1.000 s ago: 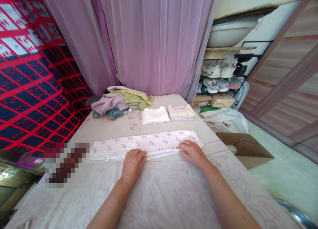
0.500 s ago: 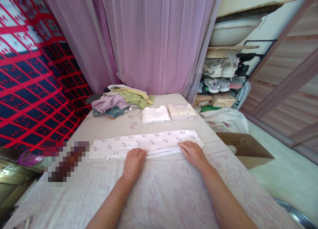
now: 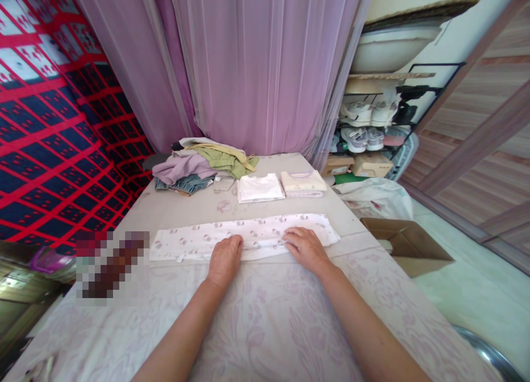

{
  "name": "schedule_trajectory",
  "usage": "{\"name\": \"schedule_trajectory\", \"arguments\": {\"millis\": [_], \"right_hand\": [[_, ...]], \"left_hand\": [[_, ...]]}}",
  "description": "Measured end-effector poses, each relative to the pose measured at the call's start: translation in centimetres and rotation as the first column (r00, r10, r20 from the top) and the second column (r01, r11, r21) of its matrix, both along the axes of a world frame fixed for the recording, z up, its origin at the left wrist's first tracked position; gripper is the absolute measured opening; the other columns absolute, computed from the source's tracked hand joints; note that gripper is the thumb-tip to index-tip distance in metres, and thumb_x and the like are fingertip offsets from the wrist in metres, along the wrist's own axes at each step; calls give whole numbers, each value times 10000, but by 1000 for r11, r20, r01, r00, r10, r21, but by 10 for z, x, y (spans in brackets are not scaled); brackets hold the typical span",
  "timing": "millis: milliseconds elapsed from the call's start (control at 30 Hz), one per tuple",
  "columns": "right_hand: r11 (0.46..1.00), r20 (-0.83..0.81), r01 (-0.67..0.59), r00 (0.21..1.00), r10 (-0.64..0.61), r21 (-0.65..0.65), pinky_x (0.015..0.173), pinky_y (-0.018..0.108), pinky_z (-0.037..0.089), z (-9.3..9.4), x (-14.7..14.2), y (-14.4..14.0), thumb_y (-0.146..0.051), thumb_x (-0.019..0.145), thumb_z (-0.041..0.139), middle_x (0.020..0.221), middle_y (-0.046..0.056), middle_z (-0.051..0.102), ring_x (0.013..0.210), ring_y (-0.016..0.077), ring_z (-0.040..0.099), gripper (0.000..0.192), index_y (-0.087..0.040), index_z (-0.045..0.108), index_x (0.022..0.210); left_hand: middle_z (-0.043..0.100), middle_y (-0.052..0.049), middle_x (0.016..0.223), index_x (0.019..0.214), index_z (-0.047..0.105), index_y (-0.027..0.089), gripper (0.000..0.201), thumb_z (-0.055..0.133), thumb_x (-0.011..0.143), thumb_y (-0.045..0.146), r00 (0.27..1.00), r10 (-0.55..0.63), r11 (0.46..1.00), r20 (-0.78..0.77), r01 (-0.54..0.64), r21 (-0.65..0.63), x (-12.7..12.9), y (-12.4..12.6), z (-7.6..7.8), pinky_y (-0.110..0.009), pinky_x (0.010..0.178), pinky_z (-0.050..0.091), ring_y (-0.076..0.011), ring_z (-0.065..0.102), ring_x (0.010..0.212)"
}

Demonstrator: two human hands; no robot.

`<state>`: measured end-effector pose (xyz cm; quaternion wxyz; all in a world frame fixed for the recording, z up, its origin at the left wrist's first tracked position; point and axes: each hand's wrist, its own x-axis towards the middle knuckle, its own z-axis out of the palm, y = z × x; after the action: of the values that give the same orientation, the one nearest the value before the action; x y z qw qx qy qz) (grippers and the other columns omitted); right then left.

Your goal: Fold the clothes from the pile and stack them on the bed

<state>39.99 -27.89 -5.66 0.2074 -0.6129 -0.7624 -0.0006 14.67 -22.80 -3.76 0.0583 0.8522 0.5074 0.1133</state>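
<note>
left hand (image 3: 224,258): mine, palm down, fingers together and flat on the near edge of the strip; it presses, clamps nothing.
right hand (image 3: 303,246): mine, flat too, fingers a little spread on the strip's right part; no pinch, only weight.
strip (image 3: 244,237): white printed garment folded long and narrow, lying crosswise on the table (image 3: 256,321), just ahead of me. I judge both palms sit there to keep the fold flat and the edges lined up.
why flat: cloth this thin springs open, so I hold it by pressure, one hand mid, one hand right.
folded pieces: two, a white one (image 3: 260,187) and a cream one (image 3: 302,182), side by side behind the strip, squared off, well apart from my hands.
pile (image 3: 199,165): one loose heap, far left of the table; lilac, green, cream and denim show, exact count I cannot tell.
box (image 3: 408,249): one open carton on the floor, right of the table.
shoes (image 3: 364,125): on the rack beyond; about two pairs show, more may be hidden.
hands: two, both mine.
</note>
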Motion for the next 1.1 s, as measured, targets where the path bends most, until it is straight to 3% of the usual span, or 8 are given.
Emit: {"name": "schedule_trajectory", "arguments": {"millis": [133,267,500,667,967,1100], "right_hand": [[998,23,26,999,-25,-53,832,318,384,2,-1,7,-232,871,548,1048,26,674,978,173,577,146,-248,691,899],[1000,54,19,998,-18,-22,827,321,374,1,-2,7,-243,881,546,1015,20,688,960,176,583,154,-248,700,872],[997,59,13,998,-17,75,826,311,367,-8,1,4,-259,915,493,994,29,705,920,173,589,201,-247,692,887],[995,38,34,999,-37,96,821,293,365,-12,0,2,-263,922,485,976,27,707,910,164,592,203,-241,682,878],[998,57,66,996,-67,15,779,294,375,0,-5,1,-234,909,489,934,38,693,896,177,596,169,-216,643,841],[996,17,64,998,-65,55,799,300,377,2,-2,-1,-239,908,489,974,39,689,924,179,590,158,-223,640,863]], "left_hand": [[637,-49,1002,917,598,200,176,452,866,117,993,-100,995,57,100,-8,2,3,-3,-308,844,420,-194,561,948],[616,-42,1125,1043,611,225,215,517,855,177,982,-173,985,80,175,-16,3,3,-7,-330,902,410,-199,547,1034],[661,-46,973,910,642,207,195,455,920,263,988,-151,988,-24,149,-42,11,6,2,-324,819,427,-199,580,914],[645,-50,1017,977,611,215,152,483,904,256,990,-138,989,-19,136,-61,9,6,3,-327,851,417,-205,566,968],[633,-61,916,859,599,193,163,446,907,222,986,-161,986,-40,159,-49,9,8,4,-332,810,432,-204,565,875],[633,-64,964,884,580,193,126,459,904,221,986,-161,987,38,160,17,7,6,10,-334,840,431,-210,561,934]]}}
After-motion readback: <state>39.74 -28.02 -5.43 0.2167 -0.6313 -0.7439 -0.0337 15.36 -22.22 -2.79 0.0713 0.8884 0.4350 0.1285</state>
